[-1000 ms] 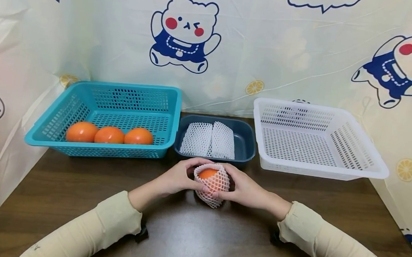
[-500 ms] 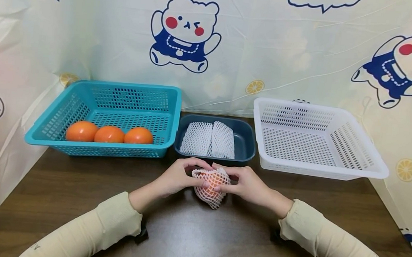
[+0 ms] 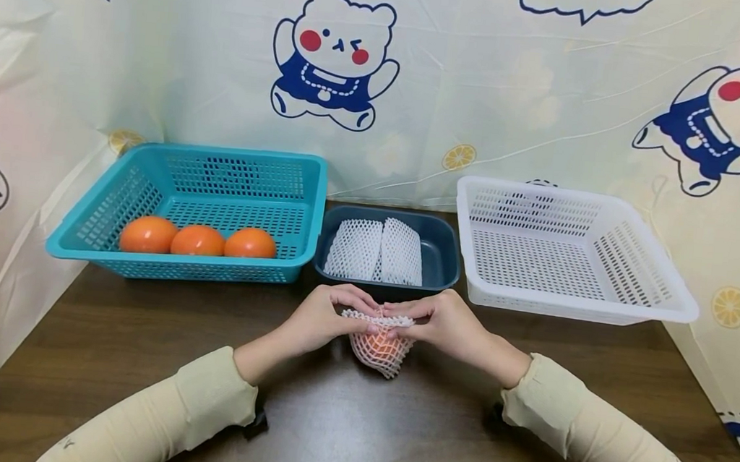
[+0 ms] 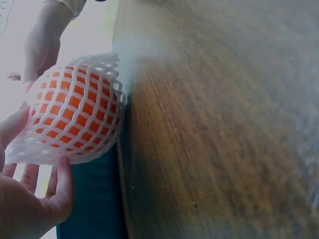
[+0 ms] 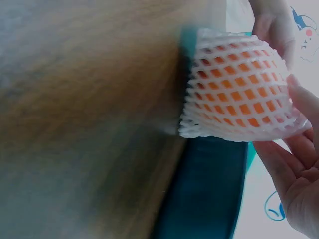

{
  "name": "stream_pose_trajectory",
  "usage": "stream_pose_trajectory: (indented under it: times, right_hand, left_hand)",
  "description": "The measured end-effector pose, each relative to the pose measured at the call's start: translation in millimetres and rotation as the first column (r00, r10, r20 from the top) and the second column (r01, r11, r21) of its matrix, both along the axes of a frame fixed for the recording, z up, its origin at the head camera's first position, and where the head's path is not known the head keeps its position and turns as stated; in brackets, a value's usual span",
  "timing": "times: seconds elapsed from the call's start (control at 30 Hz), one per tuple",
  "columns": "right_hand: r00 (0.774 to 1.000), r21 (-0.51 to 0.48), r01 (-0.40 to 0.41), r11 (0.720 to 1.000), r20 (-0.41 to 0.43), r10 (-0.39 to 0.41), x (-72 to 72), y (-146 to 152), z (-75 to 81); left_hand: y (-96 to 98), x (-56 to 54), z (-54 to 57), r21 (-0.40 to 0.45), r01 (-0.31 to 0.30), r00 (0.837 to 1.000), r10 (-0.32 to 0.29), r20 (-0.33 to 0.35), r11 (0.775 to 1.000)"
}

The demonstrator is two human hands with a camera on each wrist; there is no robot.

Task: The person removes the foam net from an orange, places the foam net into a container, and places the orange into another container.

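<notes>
An orange fruit [image 4: 68,114] sits inside a white foam net sleeve [image 3: 386,363] in front of the middle tray. My left hand [image 3: 322,323] pinches the sleeve's upper edge from the left, its thumb on the near side. From the other side my right hand [image 3: 455,329] pinches the same edge, with the fingertips of both hands nearly meeting above the fruit. Both wrist views show the orange through the mesh, and the net's lower end [image 5: 192,127] hangs past it. In the head view the drawn-together rim covers the fruit's top.
A teal basket [image 3: 179,268] with three oranges [image 3: 198,241] stands at the left. The dark blue tray [image 3: 441,255] in the middle holds folded white foam nets [image 3: 401,254]. To the right is a white basket [image 3: 531,262]. A printed curtain hangs behind the wooden table [image 3: 354,433].
The sleeve's opening, which showed bare orange a second ago, is now drawn together over the fruit. Both hands have shifted slightly, with the fingertips closer together at the rim.
</notes>
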State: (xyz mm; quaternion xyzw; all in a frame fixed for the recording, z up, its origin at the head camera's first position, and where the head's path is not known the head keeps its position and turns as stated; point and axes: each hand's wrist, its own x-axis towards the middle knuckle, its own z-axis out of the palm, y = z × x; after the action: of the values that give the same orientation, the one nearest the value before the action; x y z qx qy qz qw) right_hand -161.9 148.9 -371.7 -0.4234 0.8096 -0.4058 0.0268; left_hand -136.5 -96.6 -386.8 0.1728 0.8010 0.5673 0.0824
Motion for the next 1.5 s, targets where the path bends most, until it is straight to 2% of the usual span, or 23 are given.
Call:
stream_pose_trajectory:
  times: [0.23,0.47,0.57,0.63,0.8,0.97,1.17,1.33,1.4,1.5]
  right_hand:
    - [0.984,-0.024,-0.030,0.999,-0.176,0.025,2.5,-0.9,4.4]
    - [0.945,-0.050,-0.052,0.997,-0.326,0.033,5.1,-2.3,4.8]
    - [0.936,-0.054,-0.053,0.997,-0.351,0.031,5.6,-3.2,5.5]
    - [0.948,-0.042,-0.035,0.999,-0.317,0.020,6.3,-3.7,6.7]
    - [0.990,0.062,0.030,0.998,-0.143,-0.021,5.9,-3.8,8.2]
    - [0.998,0.151,0.021,0.988,-0.061,-0.012,2.9,-1.8,5.7]
    - [0.999,0.064,-0.025,0.998,0.036,0.023,1.3,-2.1,3.4]
    - [0.998,-0.005,0.045,0.999,0.046,-0.045,3.0,-2.7,3.7]
    - [0.996,-0.027,0.073,0.997,0.047,-0.072,4.0,-3.2,2.4]
    - [0.994,-0.064,0.095,0.993,0.062,-0.091,4.9,-3.8,0.7]
  left_hand:
    - [1.2,1.5,2.8,0.003,-0.014,0.999,0.014,-0.032,1.000]
    - [2.2,4.2,5.4,-0.019,-0.065,0.997,0.064,-0.049,0.998]
    - [3.4,5.0,7.0,-0.020,-0.078,0.994,0.076,-0.073,0.997]
    - [4.3,5.5,7.8,-0.018,-0.087,0.992,0.085,-0.091,0.996]
    - [5.6,5.4,9.2,-0.008,-0.109,0.985,0.107,-0.133,0.994]
    - [4.8,4.1,9.9,0.017,-0.093,0.986,0.094,-0.136,0.996]
    - [1.9,4.1,9.2,0.046,-0.046,0.993,0.050,-0.105,0.998]
    - [1.5,4.5,7.0,-0.064,0.005,0.999,-0.008,-0.047,0.998]
    - [1.4,4.6,5.4,-0.107,0.024,0.999,-0.028,-0.038,0.994]
    - [1.2,3.4,3.3,-0.126,0.022,0.999,-0.028,-0.046,0.992]
